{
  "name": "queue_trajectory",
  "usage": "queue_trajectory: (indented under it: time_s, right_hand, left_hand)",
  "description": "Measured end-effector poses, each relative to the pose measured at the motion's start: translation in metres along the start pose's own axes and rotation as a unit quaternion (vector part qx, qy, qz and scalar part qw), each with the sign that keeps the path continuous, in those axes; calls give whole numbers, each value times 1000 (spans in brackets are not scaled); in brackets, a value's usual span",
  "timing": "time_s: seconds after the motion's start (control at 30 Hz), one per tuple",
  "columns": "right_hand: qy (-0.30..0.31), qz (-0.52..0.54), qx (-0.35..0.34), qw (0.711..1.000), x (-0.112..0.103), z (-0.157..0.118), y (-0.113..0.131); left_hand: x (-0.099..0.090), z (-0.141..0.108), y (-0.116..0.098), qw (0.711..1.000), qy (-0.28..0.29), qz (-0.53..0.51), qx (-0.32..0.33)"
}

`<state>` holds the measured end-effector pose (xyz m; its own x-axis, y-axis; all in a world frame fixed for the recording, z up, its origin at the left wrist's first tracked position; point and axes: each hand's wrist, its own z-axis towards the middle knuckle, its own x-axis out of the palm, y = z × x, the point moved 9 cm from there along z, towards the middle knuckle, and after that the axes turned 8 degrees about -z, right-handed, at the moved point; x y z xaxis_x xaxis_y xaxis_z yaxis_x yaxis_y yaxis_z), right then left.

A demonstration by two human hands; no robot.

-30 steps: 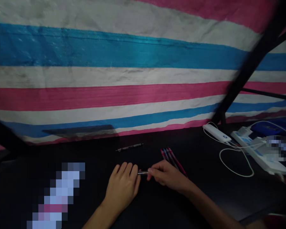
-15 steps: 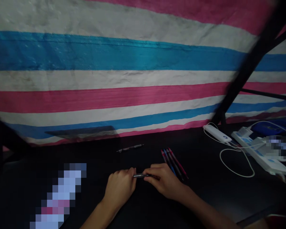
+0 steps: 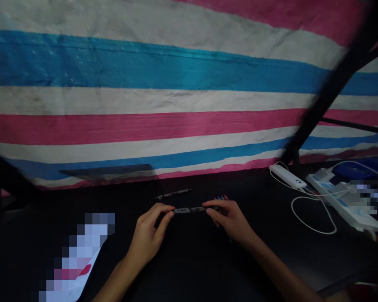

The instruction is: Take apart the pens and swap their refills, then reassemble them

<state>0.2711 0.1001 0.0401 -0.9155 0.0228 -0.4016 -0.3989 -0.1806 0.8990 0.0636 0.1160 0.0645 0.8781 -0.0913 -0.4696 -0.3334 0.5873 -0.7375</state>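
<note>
A dark pen with a grey section [image 3: 182,210] is held level just above the black table. My left hand [image 3: 153,230] pinches its left end between thumb and forefinger. Its right end is between the thumb and fingers of my right hand [image 3: 229,218]. Behind it lies another slim dark pen [image 3: 173,194] on the table. Several coloured pens [image 3: 221,197] lie beneath and behind my right hand, which hides most of their length.
On the right, a white power strip [image 3: 343,203], a white device [image 3: 287,176] and looped cable [image 3: 315,232] lie on the table [image 3: 182,272]. A blurred, pale flat object [image 3: 88,243] is at left. Striped sheeting [image 3: 176,126] hangs behind, beside a dark slanted post [image 3: 321,100].
Both hands have moved up and away from me with the pen, and more of the pen shows between them. My right hand now covers most of the coloured pens.
</note>
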Motion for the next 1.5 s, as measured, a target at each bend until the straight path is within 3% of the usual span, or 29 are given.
queue_trajectory:
  time_s: [0.17, 0.3, 0.4, 0.5, 0.63, 0.83, 1.0, 1.17, 1.3, 1.5]
  right_hand:
    - [-2, 46, -43, 998, 2, -2, 5]
    - [-12, 53, -31, 998, 1, -2, 5]
    - [-9, 67, 4, 998, 0, -1, -1]
    - [12, 90, 24, 996, 2, 0, -5]
    - [37, 123, 28, 991, 8, 0, -5]
    - [35, 136, 18, 990, 9, 0, -4]
    - [4, 97, 35, 995, 4, 2, -11]
    - [36, 63, 60, 996, 12, 2, -15]
    - [23, 118, 44, 992, 9, 2, -12]
    - [58, 104, 106, 987, 20, 2, -28]
  left_hand:
    - [5, 0, 12, 997, 6, -25, -72]
    - [8, -1, 20, 981, -19, -143, -130]
    - [14, -2, 21, 968, -16, -206, -142]
    - [16, -4, 25, 969, -8, -192, -156]
    - [11, -5, 31, 966, -25, -187, -179]
    - [11, -5, 39, 935, -66, -272, -218]
    - [13, -6, 41, 919, -78, -310, -229]
    - [13, -7, 41, 917, -80, -315, -233]
    - [12, -6, 41, 918, -83, -312, -230]
    - [12, -6, 39, 921, -83, -303, -230]
